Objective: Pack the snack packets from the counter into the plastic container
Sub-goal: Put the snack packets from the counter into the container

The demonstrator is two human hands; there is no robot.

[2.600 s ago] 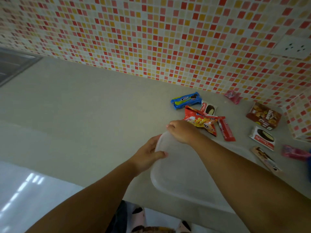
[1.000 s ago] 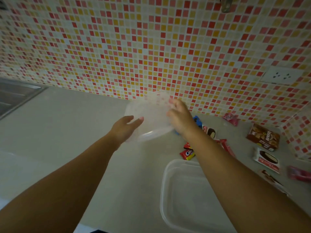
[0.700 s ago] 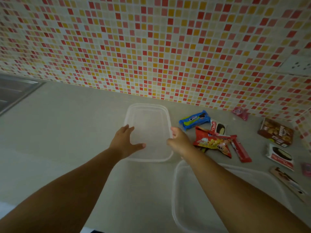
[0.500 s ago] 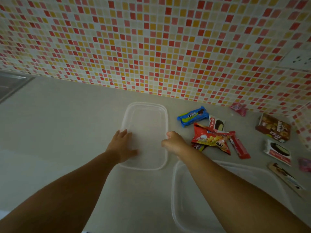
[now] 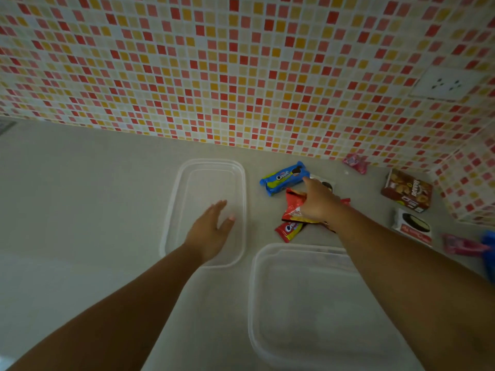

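Observation:
The clear plastic container (image 5: pixel 294 317) stands open at the counter's near edge, partly under my right forearm. Its clear lid (image 5: pixel 203 183) lies flat to the left. My left hand (image 5: pixel 211 231) hovers over the lid's near end with fingers straight, holding nothing. My right hand (image 5: pixel 317 202) reaches over the heap of snack packets, fingers extended toward the blue cookie packet (image 5: pixel 284 178); it covers part of a red chip packet (image 5: pixel 293 204). A small red cookie packet (image 5: pixel 290 228) lies just below it.
Further right lie a brown biscuit box (image 5: pixel 407 190), a white cake packet (image 5: pixel 412 226), a pink packet by the wall (image 5: pixel 356 163) and another pink packet (image 5: pixel 463 245). The tiled wall with a socket (image 5: pixel 447 84) borders the counter's back and right corner.
The lid was lifted off the container and laid on the counter to the left. Both hands let go of it; my right hand moved right onto the snack heap.

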